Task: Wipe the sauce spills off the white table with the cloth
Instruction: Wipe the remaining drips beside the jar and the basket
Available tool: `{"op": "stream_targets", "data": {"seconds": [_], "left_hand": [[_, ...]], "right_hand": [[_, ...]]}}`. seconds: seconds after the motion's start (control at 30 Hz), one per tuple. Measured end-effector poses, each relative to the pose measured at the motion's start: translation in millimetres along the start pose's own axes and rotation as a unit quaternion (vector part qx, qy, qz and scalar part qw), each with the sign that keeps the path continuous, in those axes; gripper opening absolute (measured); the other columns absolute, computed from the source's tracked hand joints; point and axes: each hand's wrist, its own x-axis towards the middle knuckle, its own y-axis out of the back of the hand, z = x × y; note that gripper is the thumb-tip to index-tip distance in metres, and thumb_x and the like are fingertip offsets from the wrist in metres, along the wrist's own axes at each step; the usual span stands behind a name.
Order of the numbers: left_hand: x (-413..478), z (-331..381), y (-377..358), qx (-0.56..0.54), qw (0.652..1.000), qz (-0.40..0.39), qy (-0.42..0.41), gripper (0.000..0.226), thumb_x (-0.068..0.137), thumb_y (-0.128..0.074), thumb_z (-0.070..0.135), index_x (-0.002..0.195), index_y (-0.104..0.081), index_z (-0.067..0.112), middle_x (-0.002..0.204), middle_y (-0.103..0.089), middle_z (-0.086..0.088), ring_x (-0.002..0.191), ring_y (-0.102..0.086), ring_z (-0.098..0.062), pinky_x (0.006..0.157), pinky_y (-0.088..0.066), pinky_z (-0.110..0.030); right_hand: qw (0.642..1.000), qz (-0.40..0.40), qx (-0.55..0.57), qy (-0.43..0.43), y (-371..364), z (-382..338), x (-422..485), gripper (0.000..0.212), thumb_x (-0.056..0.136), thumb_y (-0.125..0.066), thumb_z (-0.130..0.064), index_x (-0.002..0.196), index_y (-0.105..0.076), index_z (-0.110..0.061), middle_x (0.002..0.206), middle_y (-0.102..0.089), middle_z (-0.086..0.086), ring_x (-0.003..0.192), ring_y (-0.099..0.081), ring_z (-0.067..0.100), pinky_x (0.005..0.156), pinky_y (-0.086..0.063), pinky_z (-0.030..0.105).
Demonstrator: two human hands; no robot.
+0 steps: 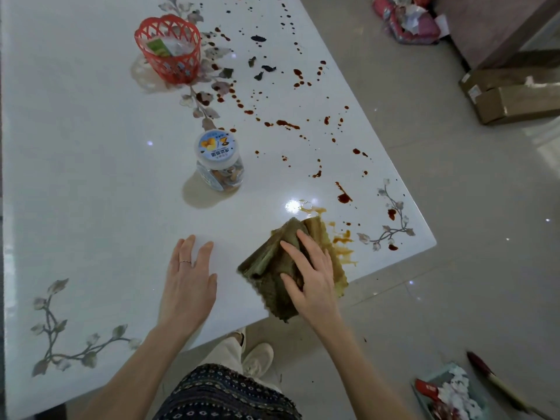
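Observation:
The white table (91, 177) carries red-brown sauce spills (288, 124) scattered from the far middle down to the near right corner. A smeared orange streak (344, 239) lies just right of the cloth. The olive-brown cloth (266, 268) sits bunched near the front edge. My right hand (309, 277) presses flat on top of the cloth, fingers spread. My left hand (189, 280) rests flat on the bare tabletop to the left of the cloth, holding nothing.
A clear jar with a white lid (218, 160) stands mid-table beside the spills. A red plastic basket (169, 51) sits farther back. Dark scraps (258, 38) lie among the far drops. The table's right edge drops to a tiled floor with cardboard boxes (515, 95).

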Motion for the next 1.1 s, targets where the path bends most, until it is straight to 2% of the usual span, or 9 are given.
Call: {"op": "stream_targets", "data": {"seconds": [0.07, 0.17, 0.3, 0.43, 0.53, 0.63, 0.83, 0.97, 1.1], "left_hand": [[0, 0, 0, 0.004, 1.000, 0.000, -0.002, 0.059, 0.089, -0.052, 0.016, 0.143, -0.027, 0.015, 0.153, -0.012, -0.016, 0.142, -0.003, -0.030, 0.114, -0.024, -0.044], [1, -1, -1, 0.005, 1.000, 0.004, -0.005, 0.059, 0.089, -0.053, 0.016, 0.142, -0.029, 0.014, 0.152, -0.014, -0.017, 0.142, -0.005, -0.031, 0.113, -0.025, -0.045], [1, -1, -1, 0.002, 1.000, -0.003, 0.000, 0.058, 0.090, -0.051, 0.017, 0.143, -0.027, 0.015, 0.153, -0.011, -0.016, 0.142, -0.002, -0.030, 0.113, -0.024, -0.044], [2, -1, -1, 0.008, 1.000, -0.001, 0.001, 0.058, 0.090, -0.050, 0.017, 0.143, -0.027, 0.015, 0.153, -0.011, -0.016, 0.142, -0.002, -0.030, 0.114, -0.024, -0.044], [2, 0, -1, 0.006, 1.000, -0.004, 0.002, 0.058, 0.090, -0.051, 0.017, 0.143, -0.027, 0.015, 0.153, -0.011, -0.016, 0.142, -0.002, -0.030, 0.113, -0.025, -0.045], [2, -1, 0, 0.013, 1.000, -0.007, -0.001, 0.058, 0.090, -0.051, 0.018, 0.143, -0.027, 0.015, 0.153, -0.011, -0.015, 0.142, -0.003, -0.030, 0.113, -0.026, -0.044], [2, 1, 0, 0.006, 1.000, -0.007, 0.004, 0.058, 0.090, -0.051, 0.018, 0.143, -0.027, 0.015, 0.153, -0.011, -0.015, 0.142, -0.002, -0.029, 0.113, -0.025, -0.044], [2, 2, -2, 0.007, 1.000, -0.002, 0.008, 0.058, 0.089, -0.052, 0.017, 0.142, -0.029, 0.014, 0.153, -0.012, -0.015, 0.142, -0.003, -0.030, 0.113, -0.026, -0.045], [2, 3, -1, 0.009, 1.000, -0.005, 0.013, 0.057, 0.090, -0.051, 0.018, 0.142, -0.027, 0.015, 0.153, -0.010, -0.015, 0.142, -0.001, -0.029, 0.113, -0.026, -0.044]], "right_hand": [[0.997, 0.078, 0.016, -0.025, 1, -9, -1, 0.053, 0.081, -0.064, -0.033, 0.133, -0.058, -0.026, 0.152, -0.040, -0.003, 0.141, -0.036, 0.016, 0.111, -0.030, 0.061], [0.994, 0.108, -0.016, -0.007, -5, -28, 0, 0.047, 0.088, -0.060, -0.041, 0.131, -0.059, -0.023, 0.142, -0.051, -0.002, 0.127, -0.046, 0.008, 0.106, -0.037, 0.047], [0.972, 0.114, -0.084, -0.188, -11, -25, 21, 0.050, 0.085, -0.068, -0.040, 0.129, -0.059, -0.016, 0.123, -0.060, 0.007, 0.114, -0.053, 0.024, 0.097, -0.040, 0.043], [0.970, 0.098, -0.183, -0.124, -13, -23, 25, 0.033, 0.074, -0.079, -0.019, 0.104, -0.065, -0.017, 0.100, -0.061, 0.004, 0.096, -0.055, 0.024, 0.085, -0.042, 0.039], [0.979, 0.116, -0.126, -0.108, -11, -24, 21, 0.025, 0.077, -0.072, -0.008, 0.099, -0.064, -0.015, 0.099, -0.061, 0.005, 0.093, -0.055, 0.021, 0.083, -0.046, 0.034], [0.975, 0.112, -0.020, -0.193, 1, -20, 32, 0.021, 0.089, -0.062, -0.004, 0.107, -0.063, -0.013, 0.097, -0.063, 0.001, 0.085, -0.057, 0.014, 0.076, -0.052, 0.031], [0.908, 0.142, 0.143, -0.369, 40, -3, 34, 0.024, 0.094, -0.055, -0.007, 0.110, -0.060, -0.024, 0.094, -0.060, -0.012, 0.092, -0.059, 0.008, 0.080, -0.048, 0.025], [0.951, 0.121, -0.055, -0.280, 23, 1, 28, 0.045, 0.090, -0.063, -0.023, 0.134, -0.052, -0.021, 0.136, -0.051, 0.006, 0.128, -0.043, 0.025, 0.102, -0.038, 0.044], [0.976, 0.034, -0.187, -0.107, -17, -20, 22, 0.050, 0.093, -0.047, -0.045, 0.141, -0.047, -0.029, 0.149, -0.041, 0.006, 0.139, -0.033, 0.029, 0.110, -0.026, 0.059]]}}
